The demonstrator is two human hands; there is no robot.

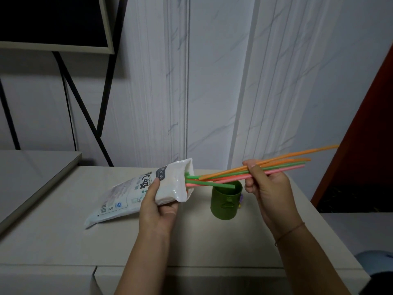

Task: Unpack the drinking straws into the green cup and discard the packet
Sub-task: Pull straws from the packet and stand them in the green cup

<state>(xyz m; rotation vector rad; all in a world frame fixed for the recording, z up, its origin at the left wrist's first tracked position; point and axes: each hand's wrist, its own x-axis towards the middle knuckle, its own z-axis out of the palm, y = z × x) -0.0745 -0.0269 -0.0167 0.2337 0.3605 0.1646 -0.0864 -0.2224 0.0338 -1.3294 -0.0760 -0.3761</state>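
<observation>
we are watching the right hand (268, 188) clenching round a loose bundle of long thin plastic straws in orange, green and pink (285, 165), gripping it near mid-length. the left hand (157, 203) is grasping the white printed plastic packet (131, 190) just behind its open mouth, thumb on top. the mouth is lifted and the sealed end is lying on the pale surface (63, 231).

the relation that matters is the one between the bundle and the squat green cylindrical cup (225, 206). the cup is standing upright on the surface between the two hands, nearer the right one, and below and left of it. the bundle's long axis is running almost level, rising slightly to the right. its left ends are hanging above the cup's rim, near the packet mouth. we are judging that the bundle needs tipping towards upright, left ends down, before it can drop in.

a few green and pink straws (212, 184) are poking out of the packet across the cup's rim. the opaque film is hiding how many remain inside. we cannot tell whether every gripped straw is clear of the mouth. a small purple thing (241, 198) behind the cup is too hidden to identify, and we are seeing nowhere to discard the packet.
</observation>
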